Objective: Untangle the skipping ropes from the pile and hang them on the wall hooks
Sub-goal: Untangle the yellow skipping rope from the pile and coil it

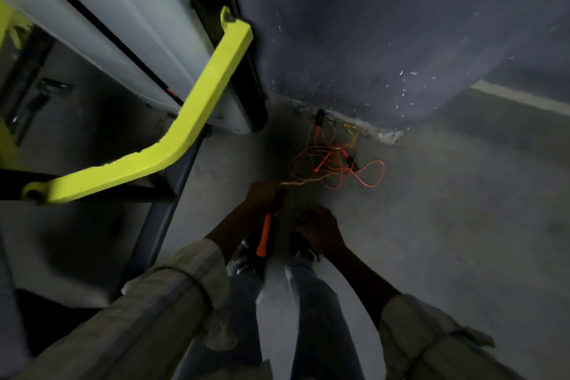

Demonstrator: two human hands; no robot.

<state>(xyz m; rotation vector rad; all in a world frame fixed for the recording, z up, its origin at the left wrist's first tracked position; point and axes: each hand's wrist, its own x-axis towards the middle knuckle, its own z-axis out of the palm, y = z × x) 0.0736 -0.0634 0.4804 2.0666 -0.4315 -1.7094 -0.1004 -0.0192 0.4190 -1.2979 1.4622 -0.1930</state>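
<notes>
A tangled pile of skipping ropes (334, 160), orange and yellow cords with dark and orange handles, lies on the grey floor at the foot of a dark blue wall. My left hand (265, 194) grips a rope handle (264, 237) whose orange end points back toward my feet. A pale cord runs from that hand to the pile. My right hand (317, 225) is beside it with curled fingers; the dim, blurred view hides whether it holds a cord. No wall hooks are in view.
A bright yellow metal bar (197, 114) of a gym machine slants across the left, with a grey padded panel (101, 25) behind it. The dark blue wall (385, 25) stands ahead. Grey floor (462, 210) stretches to the right. My legs and shoes are below the hands.
</notes>
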